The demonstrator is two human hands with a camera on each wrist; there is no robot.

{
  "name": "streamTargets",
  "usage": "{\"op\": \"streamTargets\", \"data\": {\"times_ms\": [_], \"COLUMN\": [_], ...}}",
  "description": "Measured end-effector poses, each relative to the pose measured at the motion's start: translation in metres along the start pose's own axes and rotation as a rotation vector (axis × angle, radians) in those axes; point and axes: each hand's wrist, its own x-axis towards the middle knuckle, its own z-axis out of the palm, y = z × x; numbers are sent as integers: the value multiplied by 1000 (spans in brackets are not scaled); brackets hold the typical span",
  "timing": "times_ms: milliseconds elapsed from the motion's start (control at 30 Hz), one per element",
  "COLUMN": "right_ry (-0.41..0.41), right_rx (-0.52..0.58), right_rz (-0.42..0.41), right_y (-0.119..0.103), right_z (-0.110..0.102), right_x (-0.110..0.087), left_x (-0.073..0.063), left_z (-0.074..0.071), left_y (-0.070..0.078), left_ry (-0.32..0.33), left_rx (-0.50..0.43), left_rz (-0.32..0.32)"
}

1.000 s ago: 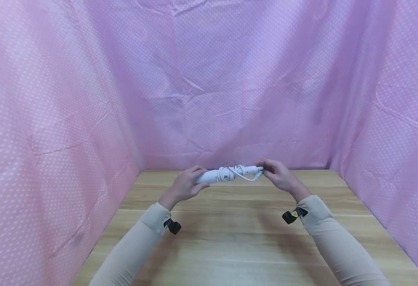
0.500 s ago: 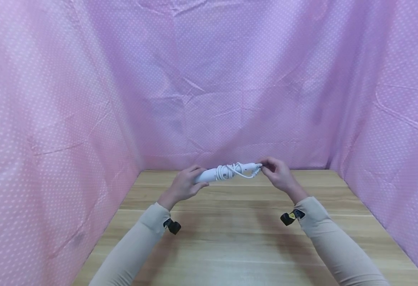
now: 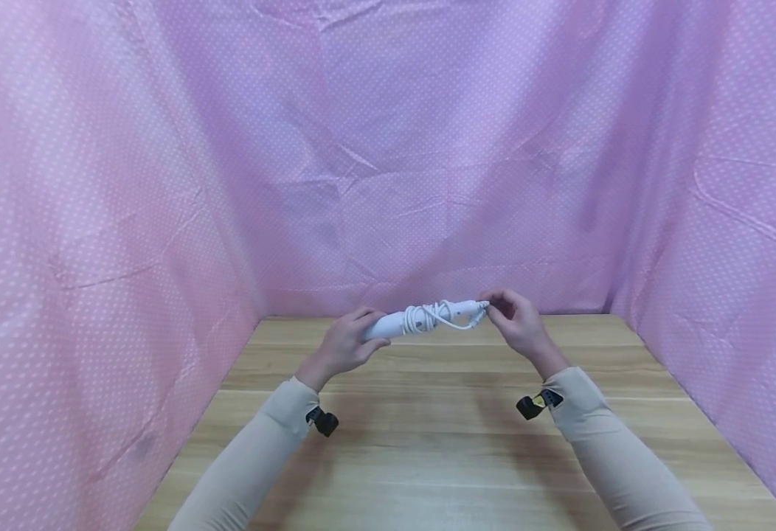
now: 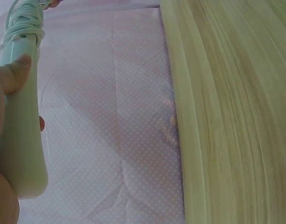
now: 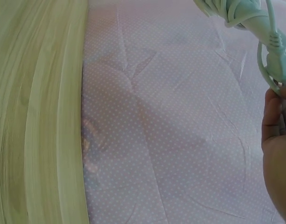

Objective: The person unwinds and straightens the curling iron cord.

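Observation:
A long white rod-shaped appliance (image 3: 383, 326), similar in form to a hair straightener, is held above the far part of the table. My left hand (image 3: 344, 343) grips its smooth, rounded left end, the thumb lying along the body in the left wrist view. Several turns of white cord (image 3: 421, 318) wrap its middle. At the other end my right hand (image 3: 517, 321) pinches the cord where it leaves the appliance. The right wrist view shows a pale plug (image 5: 277, 63) beside these fingers (image 5: 272, 114); the fingertips there are partly hidden.
A wood-grain table (image 3: 414, 457) lies beneath both arms. Pink dotted cloth (image 3: 401, 184) hangs behind the table and along both sides. Each wrist wears a small black camera (image 3: 324, 422).
My right hand has shifted slightly up and left, and the appliance's right end has risen a little with it. The left hand keeps its grip, almost still.

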Motion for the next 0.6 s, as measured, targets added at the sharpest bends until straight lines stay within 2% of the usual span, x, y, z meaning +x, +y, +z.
{"op": "streamTargets", "data": {"times_ms": [100, 300, 600], "right_ry": [0, -37, 1], "right_rx": [-27, -12, -58], "right_rz": [39, 69, 89], "right_y": [-3, -9, -14], "right_z": [0, 1, 4], "right_x": [1, 2, 0], "left_x": [0, -2, -4], "left_z": [0, -1, -1], "left_y": [0, 0, 1], "left_ry": [18, 33, 23], "left_rx": [-9, -17, -4], "left_rz": [-5, -8, -17]}}
